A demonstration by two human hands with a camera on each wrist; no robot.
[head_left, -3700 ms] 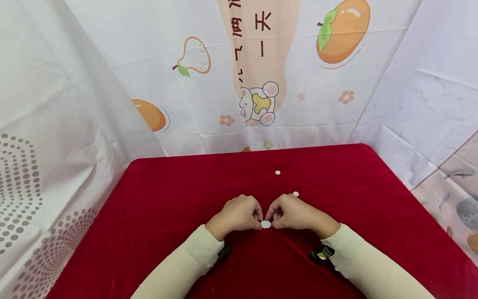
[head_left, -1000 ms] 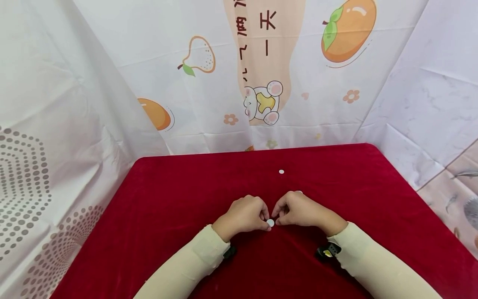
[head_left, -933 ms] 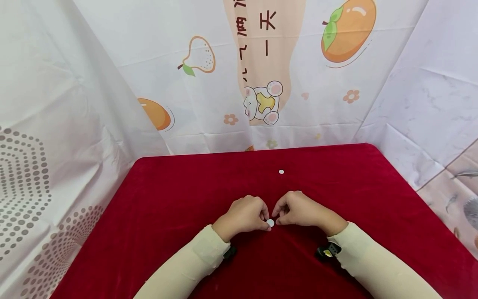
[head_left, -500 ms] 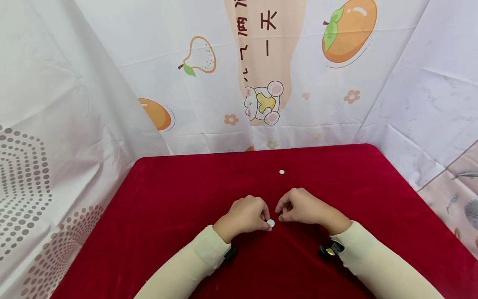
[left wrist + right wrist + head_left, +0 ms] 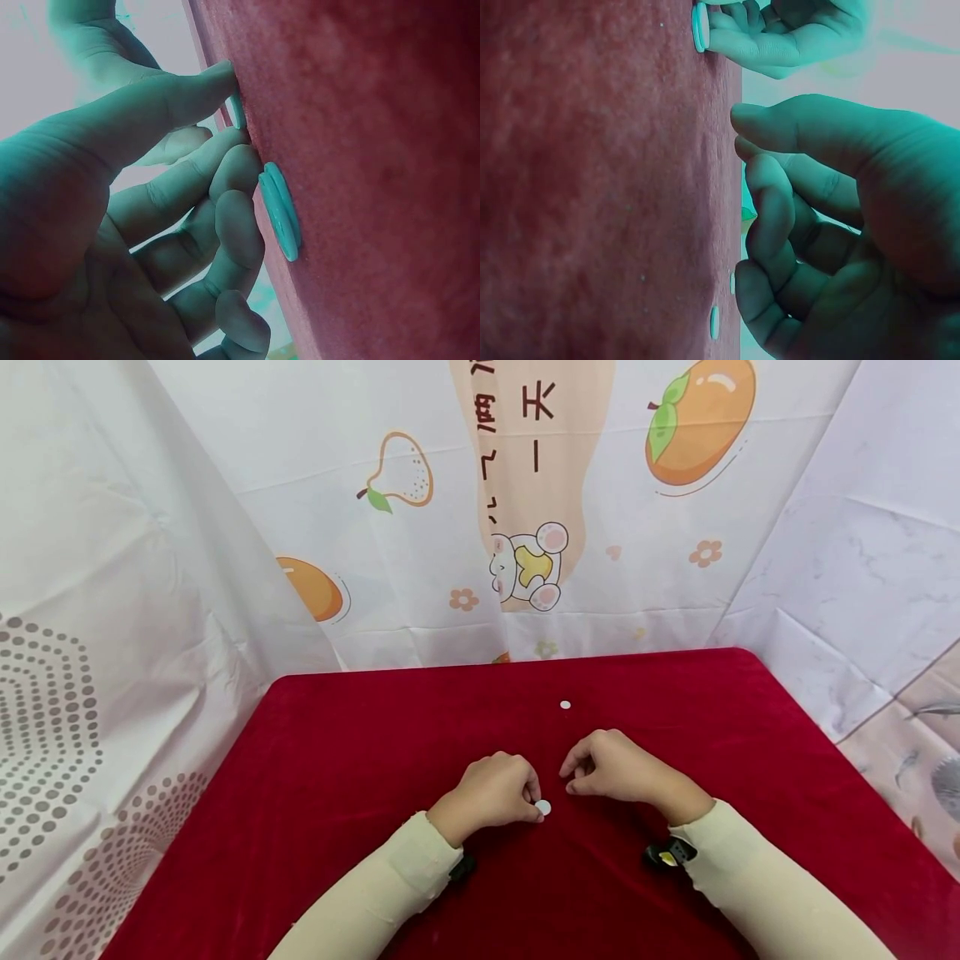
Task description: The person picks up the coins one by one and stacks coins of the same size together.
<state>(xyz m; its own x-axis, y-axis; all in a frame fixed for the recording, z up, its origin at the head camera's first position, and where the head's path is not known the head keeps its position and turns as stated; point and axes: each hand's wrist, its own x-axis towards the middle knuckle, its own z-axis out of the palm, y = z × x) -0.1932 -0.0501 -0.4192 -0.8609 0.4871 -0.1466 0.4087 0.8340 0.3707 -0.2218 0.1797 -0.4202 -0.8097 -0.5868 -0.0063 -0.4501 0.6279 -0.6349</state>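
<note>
A patterned curtain [image 5: 420,552] hangs past the far edge of the red cloth [image 5: 360,735], which spreads well beyond my hands to its left, right and far edges. My cream sleeves [image 5: 375,885] slant inward over it. My right hand [image 5: 618,768] holds nothing: its fingers are loosely bent, with a narrow gap between thumb and forefinger. A strip of cloth separates it from my left hand [image 5: 491,789], whose thumb and forefinger pinch the rim of a pale disc [image 5: 544,807]. That disc lies flat on the cloth, face up, between my two hands; it is round, so no long axis shows, and its rim looks layered from the right wrist. By my left hand's bent fingers, the left wrist view shows a stack of two [image 5: 280,214], flat on the cloth. A far disc [image 5: 565,704] lies toward the far edge. Two more discs [image 5: 715,322] appear edge-on from the right wrist; I can't tell whether one is that far disc.
</note>
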